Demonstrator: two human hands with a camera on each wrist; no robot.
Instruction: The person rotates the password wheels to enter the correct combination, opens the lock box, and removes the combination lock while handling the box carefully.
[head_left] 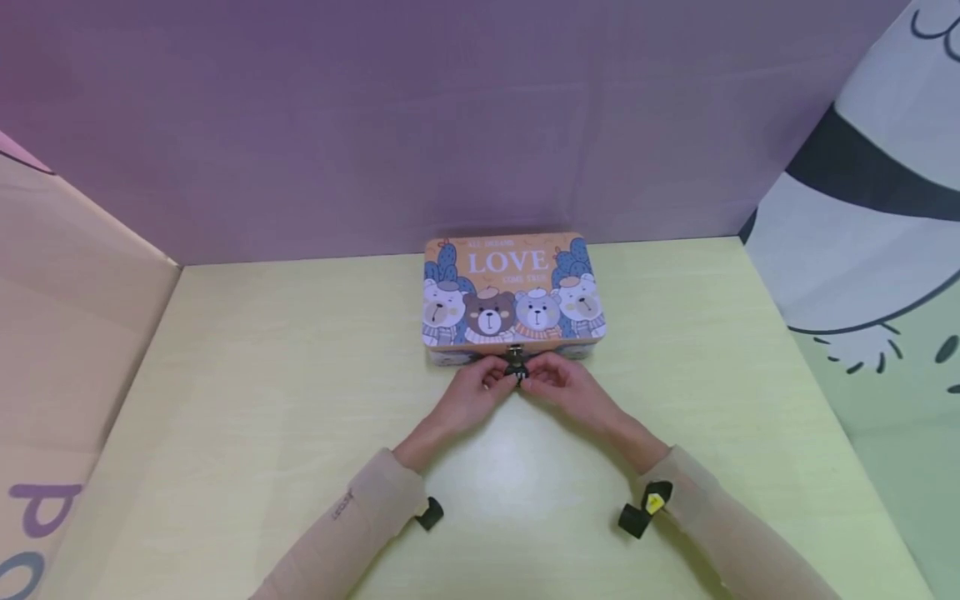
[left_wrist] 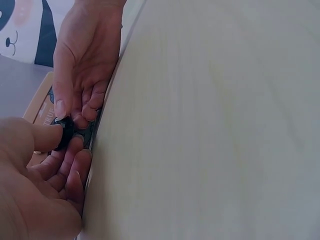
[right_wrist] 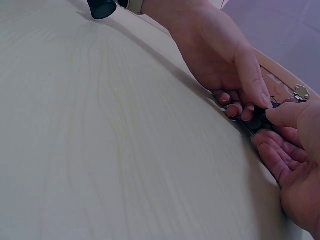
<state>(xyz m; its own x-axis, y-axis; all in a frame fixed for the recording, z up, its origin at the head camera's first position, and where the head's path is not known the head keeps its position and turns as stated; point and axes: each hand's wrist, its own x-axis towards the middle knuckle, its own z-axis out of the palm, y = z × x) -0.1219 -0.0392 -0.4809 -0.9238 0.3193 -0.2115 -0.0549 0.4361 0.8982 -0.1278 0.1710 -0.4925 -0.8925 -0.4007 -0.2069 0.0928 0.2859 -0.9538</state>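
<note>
A rectangular tin box (head_left: 513, 287) with bears and the word LOVE on its lid lies closed, its front toward me. At the middle of its front edge is a metal clasp (head_left: 515, 351), seen also as a clasp (right_wrist: 301, 93) in the right wrist view. Just below the clasp is a small black padlock (head_left: 517, 372), mostly covered by fingers. My left hand (head_left: 471, 392) pinches it from the left, and my right hand (head_left: 573, 390) pinches it from the right. In the left wrist view, both thumbs press on the black padlock (left_wrist: 64, 133). Whether its shackle passes through the clasp is hidden.
The box stands on a pale wooden table (head_left: 300, 375), near the back edge. Behind it rises a purple cloth wall (head_left: 375, 125). Printed panels (head_left: 885, 250) border the right side and the left. Black wrist cameras (head_left: 636, 520) hang from both sleeves.
</note>
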